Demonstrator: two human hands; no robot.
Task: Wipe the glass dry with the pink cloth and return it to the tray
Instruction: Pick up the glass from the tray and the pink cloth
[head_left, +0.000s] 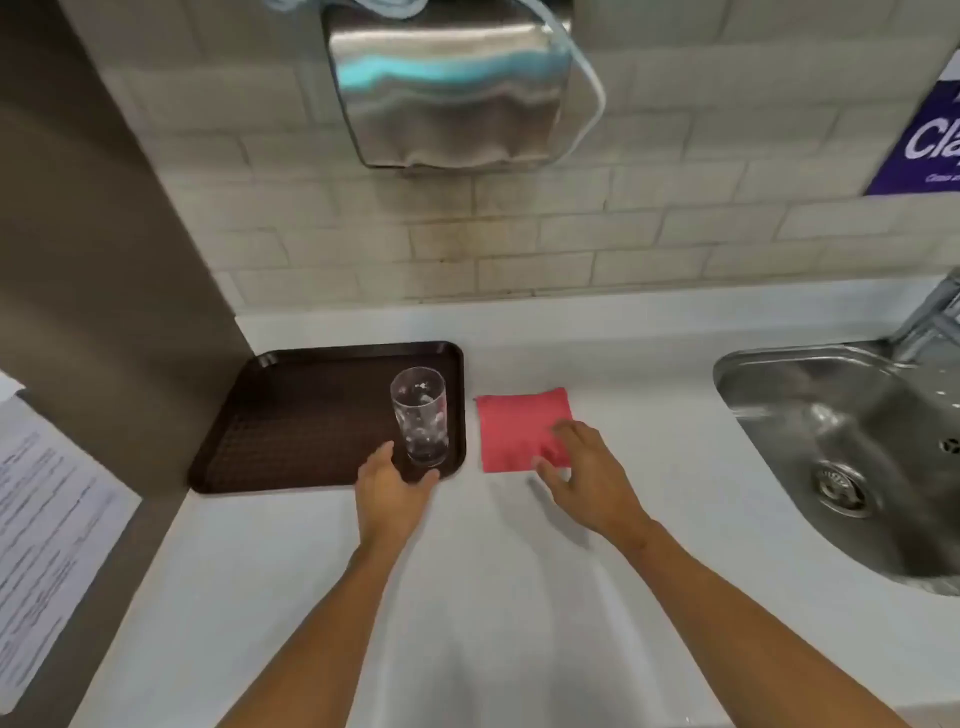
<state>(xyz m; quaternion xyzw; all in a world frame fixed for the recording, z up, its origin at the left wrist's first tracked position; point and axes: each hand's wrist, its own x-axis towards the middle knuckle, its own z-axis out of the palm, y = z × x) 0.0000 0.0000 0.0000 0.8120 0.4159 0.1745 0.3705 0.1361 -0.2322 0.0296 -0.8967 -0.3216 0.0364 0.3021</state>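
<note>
I am looking down at a white worktop (467, 597) with both hands reaching forward. The glass (420, 415) is standing upright in the near right corner of the brown tray (291, 415), close to the tray's right rim. The pink cloth (519, 428) is lying folded flat on the worktop just to the right of the tray, apart from it.

My left hand (392, 491) is spread open at the base of the glass, thumb on one side and fingers on the other, not yet closing on it; I cannot tell whether it is touching the glass. My right hand (584, 475) is also open, fingers splayed and resting over the near right corner of the cloth, holding nothing so far.

I am judging the glass to be light, rigid and breakable, and probably slick, since droplets seem to be clinging to its wall. It is tall and narrow, so a push near the rim may tip it; I would be wrapping the left hand around the lower half, where it sits steadiest. The cloth looks soft and limp, so I would be pinching it at the near edge and letting it unfold, then bunching it around the glass. A sink (831, 441) sits to the right.
</note>
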